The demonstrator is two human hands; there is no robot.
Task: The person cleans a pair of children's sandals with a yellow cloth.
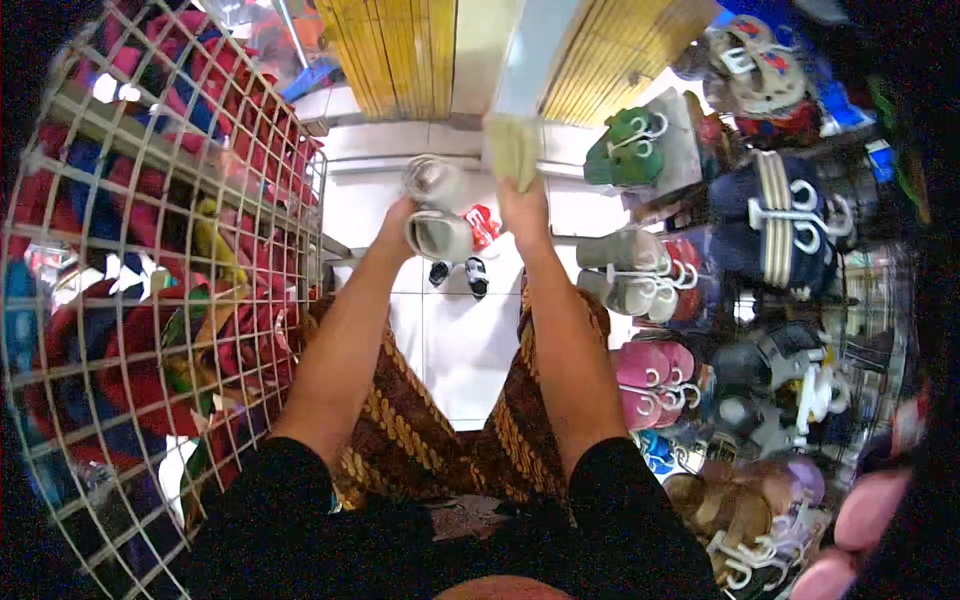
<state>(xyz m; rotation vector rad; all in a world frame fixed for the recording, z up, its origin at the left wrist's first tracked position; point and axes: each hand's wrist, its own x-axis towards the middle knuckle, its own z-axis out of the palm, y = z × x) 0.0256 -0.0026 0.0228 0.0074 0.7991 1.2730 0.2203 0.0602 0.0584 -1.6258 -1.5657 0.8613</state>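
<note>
Left hand (398, 226) fingers curled around the outer side of a pair of rounded, pale grey-white slip-on shoes (440, 236), which was raised above the white tiled floor (455, 375). Just right of that pair, the right hand (525, 212) pinched the lower end of a flat, oblong, pale yellow-green pad (512, 150), its material too blurred to tell. Near the pair's right edge showed a bright red object (481, 228) with white marks, perhaps lettering, too blurred to read. Well to the pair's right, navy footwear (775, 262) crossed by cream stripes hung from a white plastic hook. The pair looked smooth and plain, one shoe above the other in view, with darker grey openings and movement blurring the upper one. Below it, small black-and-white footwear (477, 275) stood on the floor; well to its left rose a pale metal wire grid (130, 260).
</note>
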